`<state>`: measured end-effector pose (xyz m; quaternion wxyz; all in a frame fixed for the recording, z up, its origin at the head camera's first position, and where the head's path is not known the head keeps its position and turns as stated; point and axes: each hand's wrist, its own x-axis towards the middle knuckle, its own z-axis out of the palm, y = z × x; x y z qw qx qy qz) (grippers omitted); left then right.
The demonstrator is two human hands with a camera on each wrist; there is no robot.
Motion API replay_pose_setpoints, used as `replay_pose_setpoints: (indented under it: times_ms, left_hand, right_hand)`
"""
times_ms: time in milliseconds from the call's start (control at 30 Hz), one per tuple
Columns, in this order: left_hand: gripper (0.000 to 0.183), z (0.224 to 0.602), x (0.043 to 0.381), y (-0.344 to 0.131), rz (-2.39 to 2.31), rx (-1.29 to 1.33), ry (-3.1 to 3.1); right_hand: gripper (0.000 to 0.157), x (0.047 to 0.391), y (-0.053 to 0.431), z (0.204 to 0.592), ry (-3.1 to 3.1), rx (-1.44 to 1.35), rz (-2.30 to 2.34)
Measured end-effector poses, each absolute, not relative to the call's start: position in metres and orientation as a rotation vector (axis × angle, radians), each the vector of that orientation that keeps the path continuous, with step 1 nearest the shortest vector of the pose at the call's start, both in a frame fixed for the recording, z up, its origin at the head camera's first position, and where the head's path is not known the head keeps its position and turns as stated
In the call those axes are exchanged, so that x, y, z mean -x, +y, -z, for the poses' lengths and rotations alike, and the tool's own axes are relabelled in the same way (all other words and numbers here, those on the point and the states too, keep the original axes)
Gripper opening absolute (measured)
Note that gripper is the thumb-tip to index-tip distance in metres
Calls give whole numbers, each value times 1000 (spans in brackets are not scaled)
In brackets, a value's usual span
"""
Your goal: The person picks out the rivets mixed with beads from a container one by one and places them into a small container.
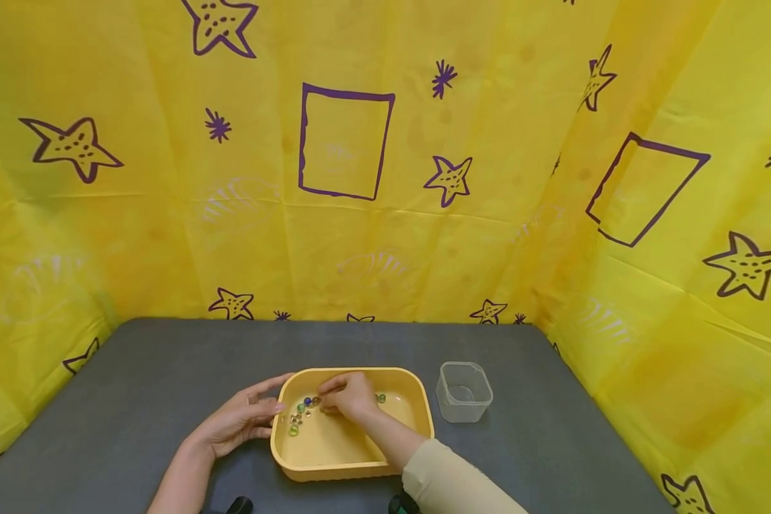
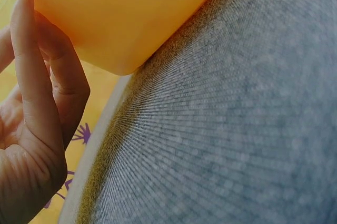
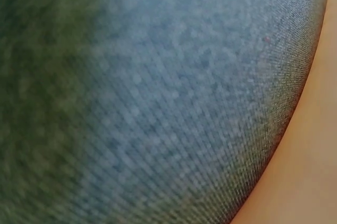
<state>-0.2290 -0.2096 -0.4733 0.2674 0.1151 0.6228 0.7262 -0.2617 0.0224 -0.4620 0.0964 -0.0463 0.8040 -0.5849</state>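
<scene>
A yellow tray [image 1: 353, 470] stands on the dark table, with several glass marbles [image 1: 293, 430] along its left side and far wall. At the tray's left end, my left hand [image 1: 240, 417] holds the side, its thumb tip at the rim. The left wrist view shows bent fingers against the outside of the tray [image 2: 121, 29]. Inside the tray is my right hand [image 1: 353, 398], reaching down with bent fingers, fingertips right beside a blue marble [image 1: 308, 402] and a brown one. I cannot tell whether a marble is between those fingertips. The right wrist view shows mostly grey cloth.
A clear plastic container [image 1: 464, 392] stands on the table right of the tray. Two green marbles [image 1: 382, 398] lie in the tray behind the right wrist. A yellow curtain [image 1: 385, 250] with purple drawings closes off the back and sides. Dark objects [image 1: 240, 505] show at the near edge.
</scene>
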Motion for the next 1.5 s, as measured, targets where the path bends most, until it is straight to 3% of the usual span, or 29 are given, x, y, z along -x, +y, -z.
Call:
replay_pose_setpoints:
  times_ms: [1067, 1500]
  left_hand:
    - [75, 473, 229, -208, -1976, -306, 1655]
    - [74, 474, 229, -209, -1983, -323, 1640]
  right_hand:
    - [9, 264, 26, 463, 2263, 78, 1803]
    - [16, 266, 27, 460, 2126, 35, 1894]
